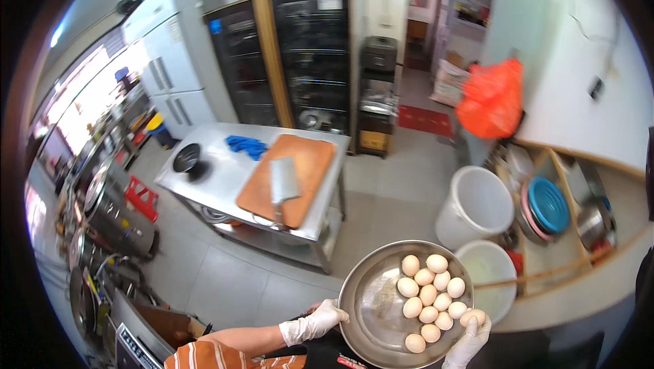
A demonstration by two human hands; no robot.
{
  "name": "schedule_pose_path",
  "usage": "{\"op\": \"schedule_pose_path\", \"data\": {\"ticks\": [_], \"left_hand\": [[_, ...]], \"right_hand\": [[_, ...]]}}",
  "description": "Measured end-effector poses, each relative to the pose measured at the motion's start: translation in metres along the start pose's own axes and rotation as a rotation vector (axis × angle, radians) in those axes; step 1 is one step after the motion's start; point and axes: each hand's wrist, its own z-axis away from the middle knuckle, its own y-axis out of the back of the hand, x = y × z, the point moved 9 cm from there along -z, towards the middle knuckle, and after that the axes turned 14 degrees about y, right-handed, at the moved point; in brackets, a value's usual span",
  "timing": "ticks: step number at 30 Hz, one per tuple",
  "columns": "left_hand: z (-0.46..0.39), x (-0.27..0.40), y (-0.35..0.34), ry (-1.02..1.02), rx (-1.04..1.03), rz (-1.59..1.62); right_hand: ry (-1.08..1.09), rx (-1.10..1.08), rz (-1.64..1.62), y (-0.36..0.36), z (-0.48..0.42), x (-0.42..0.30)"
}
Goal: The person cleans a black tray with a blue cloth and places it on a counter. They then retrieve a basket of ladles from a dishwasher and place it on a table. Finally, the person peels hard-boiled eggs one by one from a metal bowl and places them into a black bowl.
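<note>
A round stainless steel basin (375,292) holds several pale eggs (428,295), gathered mostly on its right side. My left hand (324,319), in a white glove, grips the basin's left rim. At the right rim is my gloved right hand (470,341), its thumb and fingers on one egg (472,317) that overlaps the rim. Whether this hand also bears on the basin is unclear. Beyond the basin, a cleaver (285,180) lies on an orange-brown cutting board (319,157).
The board, a blue cloth (247,146) and a black bowl (187,158) are on a steel table (214,190). Two white buckets (480,205) (498,272) stand right, beside shelves with a blue basin (548,204). Large steel pots (120,221) stand left, near a red stool (142,198).
</note>
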Motion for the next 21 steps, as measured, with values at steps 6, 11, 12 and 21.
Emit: {"op": "schedule_pose_path", "data": {"ticks": [6,11,12,21], "left_hand": [[0.042,0.008,0.058,-0.082,0.18,0.35],[0.059,0.003,0.095,-0.054,0.37,0.539],[0.054,0.014,0.106,-0.076,0.38,0.572],[0.039,-0.006,0.178,-0.123,0.558,0.737]], "right_hand": [[0.027,-0.385,-0.302,-0.143,-0.033,0.039],[-0.082,-0.623,-0.437,-0.246,-0.031,0.062],[-0.037,-0.668,-0.416,-0.275,-0.039,0.058],[-0.117,-0.892,-0.369,-0.409,0.005,0.081]]}}
